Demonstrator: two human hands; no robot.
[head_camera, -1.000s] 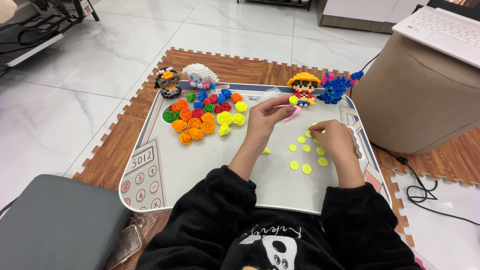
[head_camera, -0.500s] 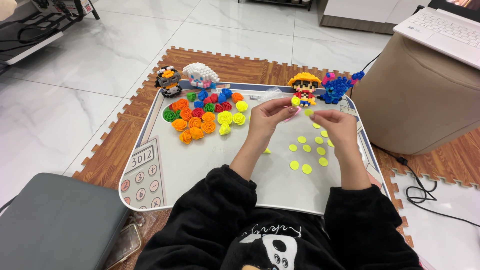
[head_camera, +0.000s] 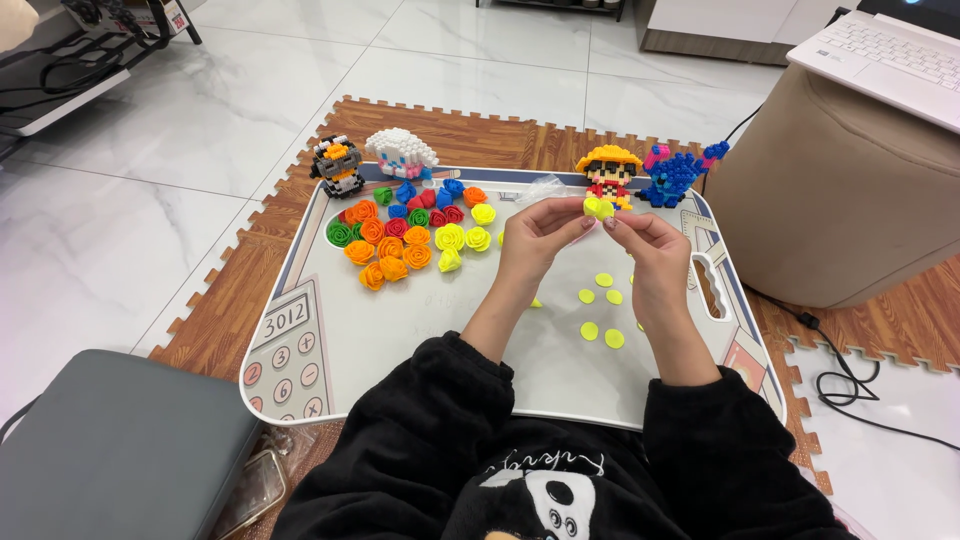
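Two hands meet above the far middle of the white lap tray (head_camera: 420, 340), both pinching one small yellow rolled flower (head_camera: 597, 208) between fingertips: the left hand (head_camera: 540, 235) grips it from the left side, the right hand (head_camera: 640, 232) from the right, so the flower is held in the air just in front of a block figure with a yellow hat (head_camera: 610, 175). Beside that figure stands a blue block figure (head_camera: 678, 175). On the tray under the right forearm lie several flat yellow discs (head_camera: 600, 305), apart from one another. To the left sits a cluster of finished rolled flowers (head_camera: 410, 235) in orange, red, green, blue and yellow, packed close together. At the tray's far left edge stand a black and orange block figure (head_camera: 336, 165) and a white block figure (head_camera: 402, 153), touching or nearly so. The tray rests on a brown foam puzzle mat (head_camera: 230, 300), with a grey cushion (head_camera: 120, 450) at the near left and a tan pouffe (head_camera: 830, 200) carrying a white laptop (head_camera: 885, 55) at the right.
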